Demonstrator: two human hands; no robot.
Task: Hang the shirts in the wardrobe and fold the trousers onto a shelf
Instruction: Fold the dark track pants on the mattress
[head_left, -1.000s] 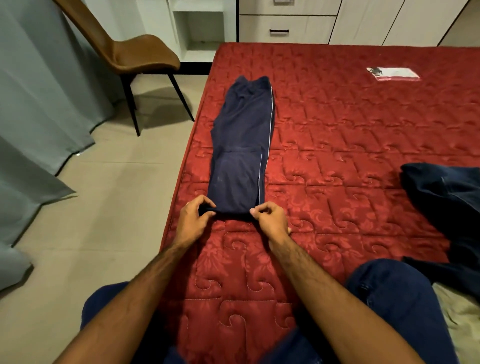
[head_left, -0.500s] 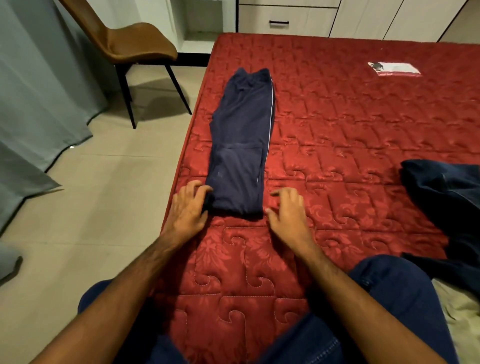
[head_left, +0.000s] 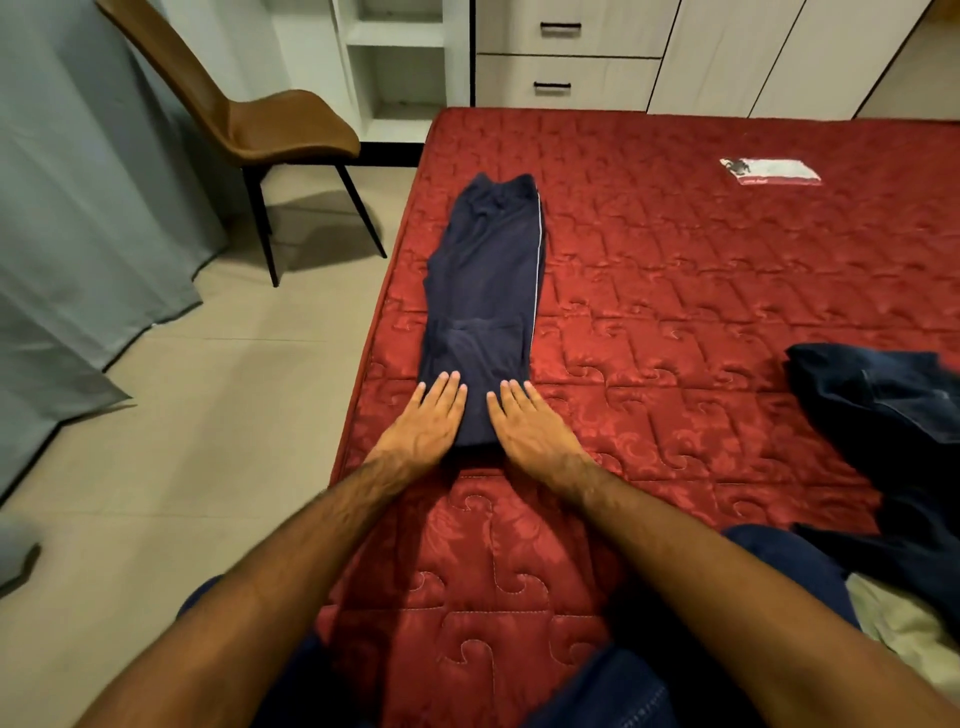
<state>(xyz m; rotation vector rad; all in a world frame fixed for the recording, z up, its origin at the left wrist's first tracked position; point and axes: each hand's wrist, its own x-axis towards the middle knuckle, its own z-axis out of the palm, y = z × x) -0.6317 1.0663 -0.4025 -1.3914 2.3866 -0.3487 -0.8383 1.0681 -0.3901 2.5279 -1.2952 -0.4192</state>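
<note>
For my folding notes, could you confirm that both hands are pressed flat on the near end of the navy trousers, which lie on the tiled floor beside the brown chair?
Not quite. In the head view the left hand and right hand do press flat on the near end of the navy trousers, but the trousers lie on the red mattress, not on the floor. The brown chair stands apart, on the tiles.

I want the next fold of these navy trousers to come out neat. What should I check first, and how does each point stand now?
1. Both palms flat on the near fold: left hand, right hand: ok.
2. Trousers lie straight, legs stacked: ok.
3. Trousers fully on the mattress, near its left edge: ok.
4. Bare mattress around them to fold on: ok.
5. Near crease pressed smooth: cannot tell, hands cover it.
</note>
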